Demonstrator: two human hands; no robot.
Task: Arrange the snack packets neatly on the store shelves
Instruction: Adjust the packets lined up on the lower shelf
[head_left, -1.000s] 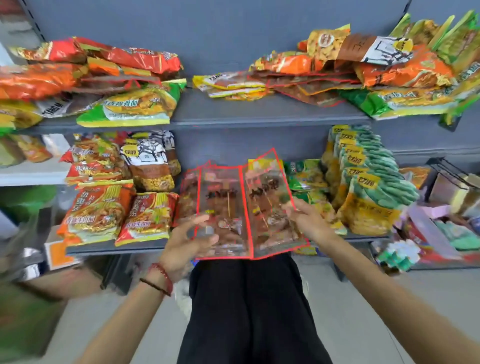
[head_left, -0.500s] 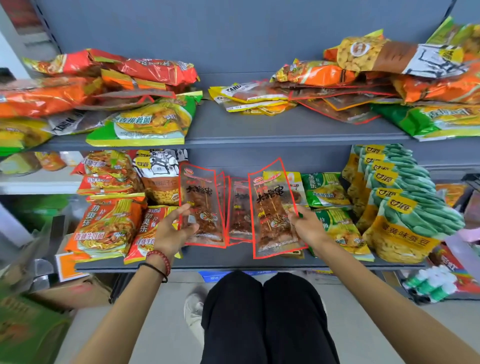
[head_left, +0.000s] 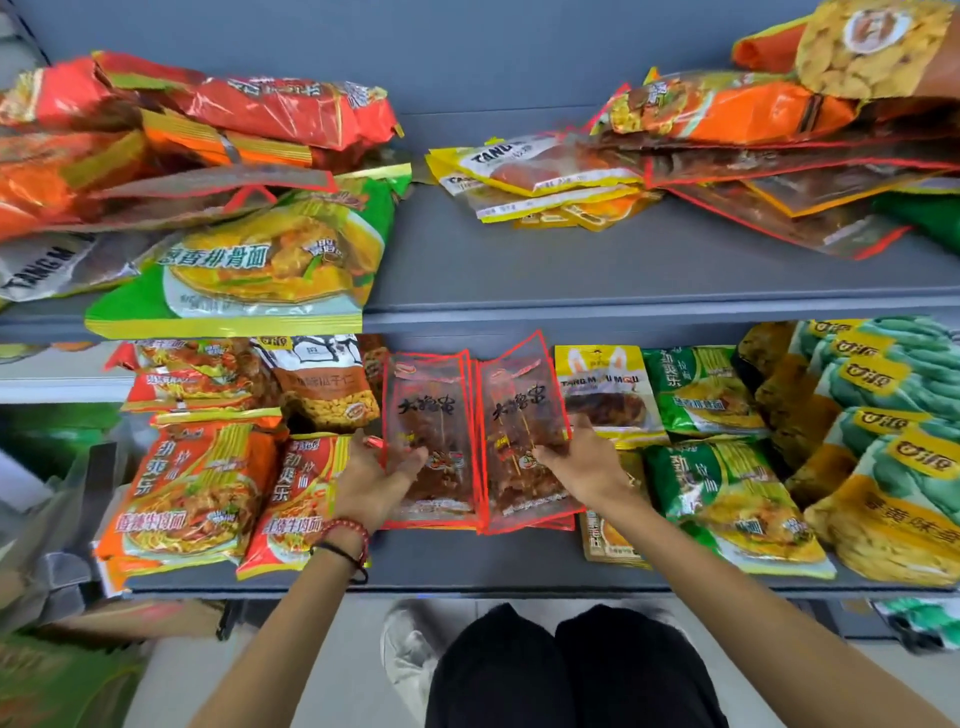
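Here, red-edged packets (head_left: 441, 415) between left fingers (head_left: 410, 458) and right fingers (head_left: 548, 453).

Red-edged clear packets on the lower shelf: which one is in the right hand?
The tilted red-edged packet next to the yellow packet; the right hand grips its right edge. The left hand grips the other red-edged packet.

The grey lower shelf (head_left: 519, 561) is carrying orange noodle packets (head_left: 192, 493) at its left, red-edged clear packets (head_left: 441, 415) leaning in the middle, green noodle packets (head_left: 727, 488) to their right and green-and-yellow bags (head_left: 883, 467) standing in a row at the far right. The upper shelf (head_left: 571, 270) is holding a heap of red and orange bags (head_left: 208, 119) over a large green packet (head_left: 260, 265) on the left, with yellow-edged packets (head_left: 540, 176) lying flat beyond a bare gap.
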